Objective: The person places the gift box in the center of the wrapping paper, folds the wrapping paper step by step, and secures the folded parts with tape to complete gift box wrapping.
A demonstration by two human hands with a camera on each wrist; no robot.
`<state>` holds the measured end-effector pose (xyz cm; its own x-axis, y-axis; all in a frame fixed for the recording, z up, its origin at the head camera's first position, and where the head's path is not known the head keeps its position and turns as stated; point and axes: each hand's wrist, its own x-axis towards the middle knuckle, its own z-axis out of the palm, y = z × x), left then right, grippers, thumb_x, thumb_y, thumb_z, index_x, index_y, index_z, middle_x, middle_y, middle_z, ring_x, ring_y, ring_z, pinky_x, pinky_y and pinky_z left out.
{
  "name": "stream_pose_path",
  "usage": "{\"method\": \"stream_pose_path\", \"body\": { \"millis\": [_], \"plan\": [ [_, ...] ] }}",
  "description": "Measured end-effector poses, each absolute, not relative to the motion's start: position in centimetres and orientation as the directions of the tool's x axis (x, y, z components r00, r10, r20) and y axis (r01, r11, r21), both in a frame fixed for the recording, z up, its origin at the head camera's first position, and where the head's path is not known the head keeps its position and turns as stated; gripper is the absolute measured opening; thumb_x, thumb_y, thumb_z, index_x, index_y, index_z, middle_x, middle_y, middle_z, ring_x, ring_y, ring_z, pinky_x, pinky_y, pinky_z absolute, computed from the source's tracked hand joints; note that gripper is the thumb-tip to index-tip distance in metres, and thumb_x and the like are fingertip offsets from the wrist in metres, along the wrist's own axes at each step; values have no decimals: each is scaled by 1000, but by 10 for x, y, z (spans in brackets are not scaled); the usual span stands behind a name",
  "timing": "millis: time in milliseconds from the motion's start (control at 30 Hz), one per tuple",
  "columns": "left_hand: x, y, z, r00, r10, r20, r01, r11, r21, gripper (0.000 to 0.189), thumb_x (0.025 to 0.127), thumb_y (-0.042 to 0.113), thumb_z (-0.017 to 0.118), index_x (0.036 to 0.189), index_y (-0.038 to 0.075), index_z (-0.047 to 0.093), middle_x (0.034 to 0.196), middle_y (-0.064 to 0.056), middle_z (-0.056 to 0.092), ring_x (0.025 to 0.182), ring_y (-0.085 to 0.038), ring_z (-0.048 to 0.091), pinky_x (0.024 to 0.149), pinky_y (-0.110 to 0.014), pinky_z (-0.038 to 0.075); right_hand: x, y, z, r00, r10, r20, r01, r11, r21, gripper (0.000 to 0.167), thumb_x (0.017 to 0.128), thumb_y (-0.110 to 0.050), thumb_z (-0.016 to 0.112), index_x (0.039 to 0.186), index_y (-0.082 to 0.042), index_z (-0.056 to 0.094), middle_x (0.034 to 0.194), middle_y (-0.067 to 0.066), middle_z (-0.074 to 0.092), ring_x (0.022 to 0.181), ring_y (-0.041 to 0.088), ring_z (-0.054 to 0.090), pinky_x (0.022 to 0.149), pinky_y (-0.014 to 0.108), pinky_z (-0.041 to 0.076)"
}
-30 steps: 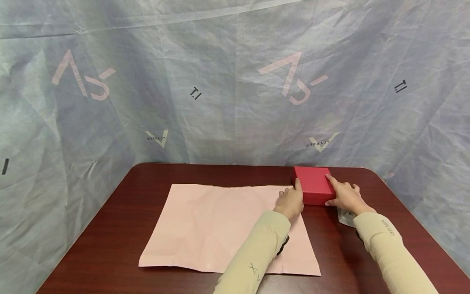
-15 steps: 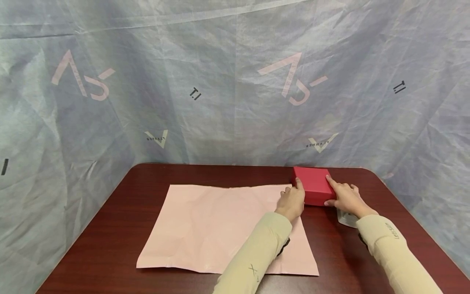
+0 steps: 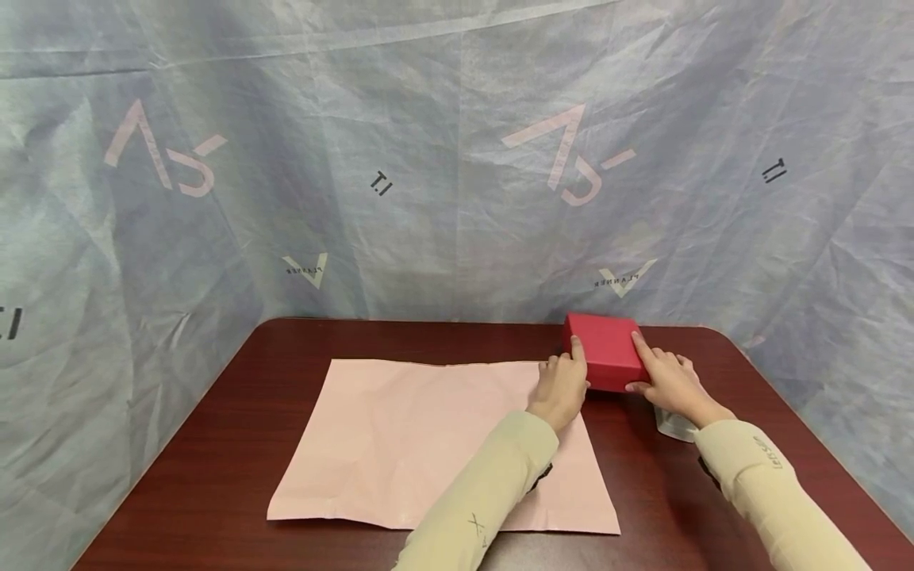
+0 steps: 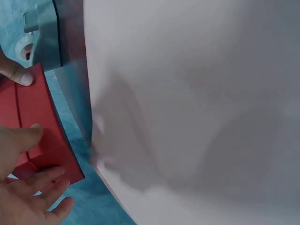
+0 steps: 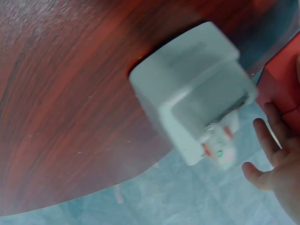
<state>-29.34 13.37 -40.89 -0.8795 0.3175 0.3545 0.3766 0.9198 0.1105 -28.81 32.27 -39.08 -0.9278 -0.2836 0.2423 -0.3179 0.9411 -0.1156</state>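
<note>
Head view shows the change: the box [image 3: 605, 345] sits a little higher than half a second ago, with shadow beneath its near edge, so it seems just lifted off the table [image 3: 207, 428]. Left hand [image 3: 559, 388] pinches it at eight o'clock, right hand [image 3: 674, 386] at four, some of the right's fingers free of it. The box is at two o'clock from the paper's [image 3: 407, 444] middle; the dispenser [image 5: 187, 84] stands at five o'clock from the box. The work appears to have passed from gripping to lifting.
</note>
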Motion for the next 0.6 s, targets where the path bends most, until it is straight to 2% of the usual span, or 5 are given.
{"method": "stream_pose_path", "body": {
  "millis": [333,600],
  "plan": [
    [-290,108,-403,-857,323,401,399,909,121,70,84,34,64,139,4,33,80,4,63,78,-16,61,74,-28,46,-279,297,-381,-916,-304,263,-340,935,-101,85,75,-22,73,139,9,25,105,31,53,95,46,50,86,63,27],
    [-284,81,-397,-858,328,396,408,902,138,73,83,35,65,139,3,32,80,3,65,80,-16,62,78,-29,47,-273,274,-377,-903,-319,288,-362,926,-107,84,77,-24,72,140,8,26,106,29,54,96,44,51,88,63,28]
  ]
}}
